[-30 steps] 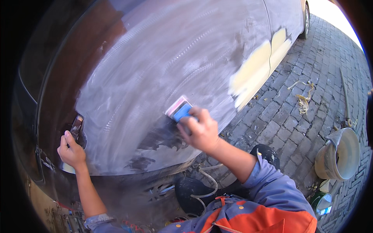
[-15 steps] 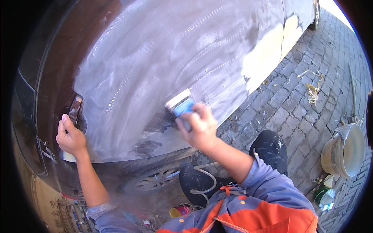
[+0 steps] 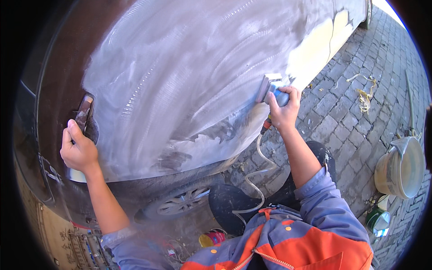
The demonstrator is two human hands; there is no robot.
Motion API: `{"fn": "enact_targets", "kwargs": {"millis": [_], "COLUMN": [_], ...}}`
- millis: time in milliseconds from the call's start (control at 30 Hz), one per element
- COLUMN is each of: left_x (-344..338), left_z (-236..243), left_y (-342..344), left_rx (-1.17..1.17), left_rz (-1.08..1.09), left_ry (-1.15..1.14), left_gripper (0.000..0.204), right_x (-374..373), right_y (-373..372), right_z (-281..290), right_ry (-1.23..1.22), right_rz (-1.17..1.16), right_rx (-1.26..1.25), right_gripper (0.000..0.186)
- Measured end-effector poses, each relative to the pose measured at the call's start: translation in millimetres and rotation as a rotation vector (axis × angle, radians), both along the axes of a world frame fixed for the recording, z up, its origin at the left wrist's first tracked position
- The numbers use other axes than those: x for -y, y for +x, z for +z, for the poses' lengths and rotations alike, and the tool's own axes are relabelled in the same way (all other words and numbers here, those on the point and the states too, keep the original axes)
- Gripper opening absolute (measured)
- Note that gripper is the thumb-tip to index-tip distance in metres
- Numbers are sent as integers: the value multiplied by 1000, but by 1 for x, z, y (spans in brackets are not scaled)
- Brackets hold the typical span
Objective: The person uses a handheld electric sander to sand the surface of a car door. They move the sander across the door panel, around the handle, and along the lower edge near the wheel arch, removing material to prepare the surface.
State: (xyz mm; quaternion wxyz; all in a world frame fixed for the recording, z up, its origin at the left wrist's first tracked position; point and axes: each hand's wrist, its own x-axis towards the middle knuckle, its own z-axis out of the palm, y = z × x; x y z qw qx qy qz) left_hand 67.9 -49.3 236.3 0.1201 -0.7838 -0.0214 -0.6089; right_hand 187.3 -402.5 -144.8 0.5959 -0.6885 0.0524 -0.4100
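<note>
The label on the green can (image 3: 377, 220) is too small to read. My right hand (image 3: 286, 108) grips the blue sander (image 3: 271, 88), fingers wrapped over it near the panel's (image 3: 180, 67) lower edge. My left hand (image 3: 80, 148) closes around the door handle (image 3: 84, 110). A pale hose (image 3: 262, 170) dangles beneath; a bucket (image 3: 388, 175) stands well apart on the paving (image 3: 346, 108).

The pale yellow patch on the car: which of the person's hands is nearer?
Right. The right hand, holding a blue sander, is just below the yellow patch; the left hand is farther off, at the door handle.
</note>
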Motion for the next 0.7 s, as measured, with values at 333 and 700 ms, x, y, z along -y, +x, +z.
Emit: {"fn": "enact_targets", "kwargs": {"millis": [333,700], "left_x": [-3,-7], "left_z": [5,0], "left_y": [-5,-5], "left_rx": [-32,-51], "left_rz": [43,-30], "left_ry": [-11,38], "left_gripper": [46,41], "right_x": [-157,-118], "right_y": [-123,-89], "right_z": [99,129], "right_ry": [-137,-288], "right_rz": [209,123], "right_rx": [174,263], "right_gripper": [36,27]}}
